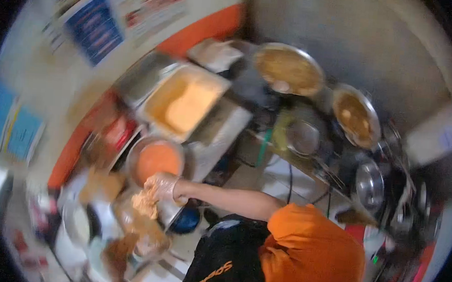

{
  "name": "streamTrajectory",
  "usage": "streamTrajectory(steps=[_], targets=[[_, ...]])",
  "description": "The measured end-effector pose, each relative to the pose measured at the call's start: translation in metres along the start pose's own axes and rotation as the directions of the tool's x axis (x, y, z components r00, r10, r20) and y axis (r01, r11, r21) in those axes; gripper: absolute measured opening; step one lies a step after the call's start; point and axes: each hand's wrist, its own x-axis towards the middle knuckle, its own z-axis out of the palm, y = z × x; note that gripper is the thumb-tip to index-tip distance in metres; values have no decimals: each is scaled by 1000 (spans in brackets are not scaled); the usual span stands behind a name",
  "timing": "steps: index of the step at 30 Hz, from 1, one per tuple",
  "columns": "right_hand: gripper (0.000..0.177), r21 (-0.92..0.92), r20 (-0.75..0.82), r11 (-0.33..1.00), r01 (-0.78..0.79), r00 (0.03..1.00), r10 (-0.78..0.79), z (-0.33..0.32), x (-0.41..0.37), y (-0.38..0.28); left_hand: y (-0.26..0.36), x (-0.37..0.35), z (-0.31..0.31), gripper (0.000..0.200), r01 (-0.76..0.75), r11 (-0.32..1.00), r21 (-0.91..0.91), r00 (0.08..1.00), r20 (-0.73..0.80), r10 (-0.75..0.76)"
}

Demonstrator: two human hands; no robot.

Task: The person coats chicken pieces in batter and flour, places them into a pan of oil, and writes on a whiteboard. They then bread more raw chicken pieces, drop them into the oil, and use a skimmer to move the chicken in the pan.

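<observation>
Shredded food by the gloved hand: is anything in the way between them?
No, nothing visible. The gloved hand is right at the clump of shredded food, seemingly touching it, just below the orange-filled bowl. Blur hides the grip.

You're gripping a clump [145, 202] of pale orange-tan shreds in your gloved right hand [163, 186]. It's bunching loose and ragged at the fingertips, with strands straggling out past them. It's hanging just beside the round bowl [132, 155] of orange paste, slightly lower in view. Motion blur is smearing its finer texture.
</observation>
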Motion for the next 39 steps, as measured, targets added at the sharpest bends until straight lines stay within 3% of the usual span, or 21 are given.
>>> streamTrajectory(steps=[1,2,4,6,8,9,10,11,12,13,14,15,19,21,23,26,31,34,36,37,39], targets=[[36,192,-83,981,-16,996,32,-19,-19,17,13,5,-3,23,-54,998,-24,998,-44,53],[38,382,-143,924,-1,988,60,-40,-36,27,-18,11,14,20,9,950,-313,999,41,4],[39,329,-330,942,-73,925,187,-109,-109,-40,108,25,-25,36,-44,975,216,994,107,21],[39,482,-456,874,-62,834,311,-172,-179,-48,155,48,-5,29,-152,988,-22,983,101,153],[32,358,-672,926,-120,655,345,-228,-268,-87,202,65,25,22,-238,934,-266,961,74,266],[27,330,-750,944,-9,605,267,-259,-311,-58,228,75,40,19,-275,882,-383,947,52,318],[24,487,-767,869,87,518,378,-291,-354,-42,255,85,54,16,-308,814,-492,930,24,366],[20,174,-904,980,-97,379,198,-312,-400,-57,287,96,65,14,-353,793,-496,908,23,418],[21,184,-922,959,-217,299,245,-337,-446,-62,320,107,76,13,-397,769,-501,883,22,470],[23,274,-937,958,-80,204,284,-360,-488,-44,360,123,86,12,-455,794,-403,852,64,520],[23,148,-972,844,-516,80,220,-370,-521,-80,401,135,94,11,-512,806,-297,820,109,561],[22,-80,-992,769,-635,130,4,-394,-565,-55,439,146,105,13,-548,803,-235,804,119,583],[33,185,-982,608,-772,-123,144,-471,-702,27,587,188,189,19,-658,753,2,742,171,648],[37,304,-953,458,-836,-255,166,-480,-709,5,673,197,223,19,-662,670,-337,646,197,737],[39,179,-970,334,-925,-109,219,-499,-738,40,749,210,261,25,-799,443,-406,414,162,896],[35,-2,-973,189,-982,45,228,-523,-758,107,849,224,340,35,-870,340,-357,303,157,940],[35,23,-989,304,-952,23,145,-497,-758,85,1005,228,497,40,-863,337,-376,221,318,922],[33,24,-1000,449,-893,-30,-7,-467,-759,56,1085,214,569,42,-927,332,-172,224,456,861],[25,-53,-998,455,-889,40,-39,-436,-761,32,1117,204,607,39,-950,300,-86,217,511,832],[19,-237,-932,529,-815,37,-360,-408,-765,32,1131,200,627,38,-957,284,-56,215,517,828],[13,-253,-956,393,-884,165,-244,-356,-775,-19,1149,195,663,35,-965,260,-18,215,514,830]])
